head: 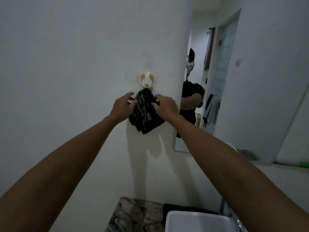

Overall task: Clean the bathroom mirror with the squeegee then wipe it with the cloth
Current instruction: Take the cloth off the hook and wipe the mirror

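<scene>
A dark checked cloth [145, 113] hangs on the white wall from a small dog-shaped hook [146, 80]. My left hand [122, 107] rests against the cloth's left side with the fingers spread. My right hand [164, 105] pinches the cloth's upper right edge. The bathroom mirror [202, 77] is on the wall just to the right, seen at a steep angle, and reflects a person in a dark shirt. A green object [303, 164] lies on the ledge at the far right edge; I cannot tell whether it is the squeegee.
A white basin [197, 221] sits at the bottom on a marbled counter [133, 215], with a chrome tap [234, 218] at its right. A narrow ledge [260, 163] runs under the mirror. The wall to the left is bare.
</scene>
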